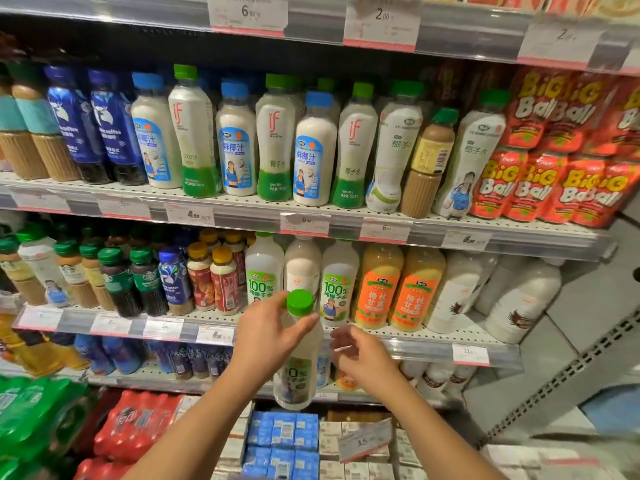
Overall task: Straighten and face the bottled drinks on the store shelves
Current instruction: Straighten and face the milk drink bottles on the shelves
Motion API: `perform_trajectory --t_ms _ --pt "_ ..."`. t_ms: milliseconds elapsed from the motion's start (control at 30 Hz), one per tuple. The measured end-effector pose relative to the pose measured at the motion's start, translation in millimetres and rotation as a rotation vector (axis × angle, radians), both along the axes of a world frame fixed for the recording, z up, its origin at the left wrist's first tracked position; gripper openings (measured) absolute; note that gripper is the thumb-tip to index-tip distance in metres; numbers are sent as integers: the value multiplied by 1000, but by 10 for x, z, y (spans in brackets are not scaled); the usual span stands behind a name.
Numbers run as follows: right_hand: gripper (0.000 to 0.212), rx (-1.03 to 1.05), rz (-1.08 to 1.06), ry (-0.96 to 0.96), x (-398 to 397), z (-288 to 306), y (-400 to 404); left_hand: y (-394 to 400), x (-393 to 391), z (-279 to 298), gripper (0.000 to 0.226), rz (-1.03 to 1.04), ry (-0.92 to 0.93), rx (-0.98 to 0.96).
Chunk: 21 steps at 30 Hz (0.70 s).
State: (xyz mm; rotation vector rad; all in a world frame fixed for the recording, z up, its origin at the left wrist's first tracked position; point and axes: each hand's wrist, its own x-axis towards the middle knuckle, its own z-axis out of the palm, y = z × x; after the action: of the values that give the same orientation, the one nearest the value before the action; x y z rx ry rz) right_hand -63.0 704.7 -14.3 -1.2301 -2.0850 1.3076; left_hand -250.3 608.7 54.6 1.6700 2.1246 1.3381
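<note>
My left hand grips the neck of a large white coconut-water bottle with a green cap, held out in front of the middle shelf. Its green "100%" label faces me. My right hand hovers just right of the bottle with loosely curled fingers and holds nothing. Behind the held bottle, the middle shelf carries two matching "100%" bottles with a plain white bottle between them. Orange-labelled juice bottles stand to their right.
The upper shelf holds coffee, coconut milk and "if" bottles, with red Big Ball packs at the right. Small coffee bottles fill the middle shelf's left side. White bottles lean at its right end. Boxed drinks and shrink-wrapped packs sit below.
</note>
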Motion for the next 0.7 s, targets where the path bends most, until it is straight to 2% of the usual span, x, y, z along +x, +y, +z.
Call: perform_trajectory --t_ms 133,333,500,700 --pt "73 19 -27 -80 253 22 -306 264 328 -60 46 -27 15 -48" --pt "108 135 -347 -161 556 118 -372 567 988 -102 55 -92 -27 -71" --pt "106 214 -540 -157 915 166 -269 741 1510 15 58 -115 52 -58" --pt "85 238 -642 -21 1336 278 -162 861 1964 228 51 -194 174 -61"
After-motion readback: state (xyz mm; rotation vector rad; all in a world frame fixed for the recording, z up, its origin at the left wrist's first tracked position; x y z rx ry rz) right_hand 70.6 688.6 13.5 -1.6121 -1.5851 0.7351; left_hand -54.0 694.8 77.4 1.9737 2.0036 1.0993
